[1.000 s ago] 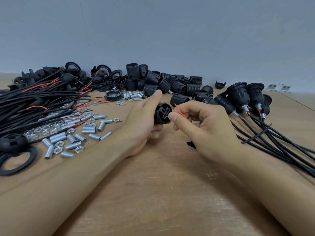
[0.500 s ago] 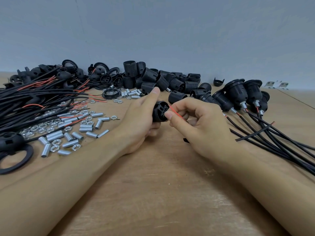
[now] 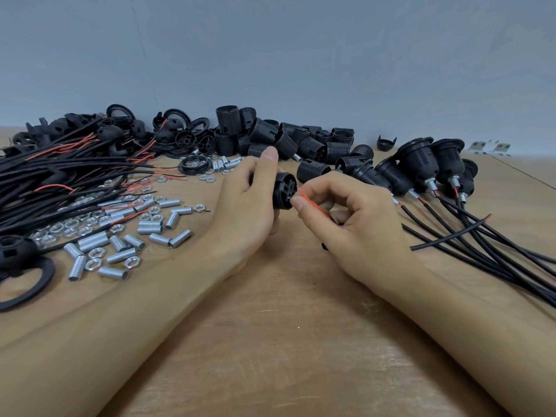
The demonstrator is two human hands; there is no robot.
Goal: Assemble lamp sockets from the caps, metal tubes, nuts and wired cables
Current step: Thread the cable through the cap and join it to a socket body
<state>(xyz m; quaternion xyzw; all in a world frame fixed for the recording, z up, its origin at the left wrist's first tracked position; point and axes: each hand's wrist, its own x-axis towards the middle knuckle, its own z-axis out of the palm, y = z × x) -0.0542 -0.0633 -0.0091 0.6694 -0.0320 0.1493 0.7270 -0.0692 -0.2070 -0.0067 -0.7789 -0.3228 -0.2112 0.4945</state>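
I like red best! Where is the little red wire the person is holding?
In the head view, near the middle, the red wire is pinched by the right hand, its tip beside the black socket piece in the left hand.

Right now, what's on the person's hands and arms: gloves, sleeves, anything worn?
Nothing worn that shows. The left hand and right hand are bare, no gloves, rings or watch visible. Both forearms are bare to the frame edge; no sleeve, strap or marking in view.

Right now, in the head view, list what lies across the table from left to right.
Wired cables bundle → loose metal tubes and nuts → left hand → black socket body → red wire → right hand → finished sockets.
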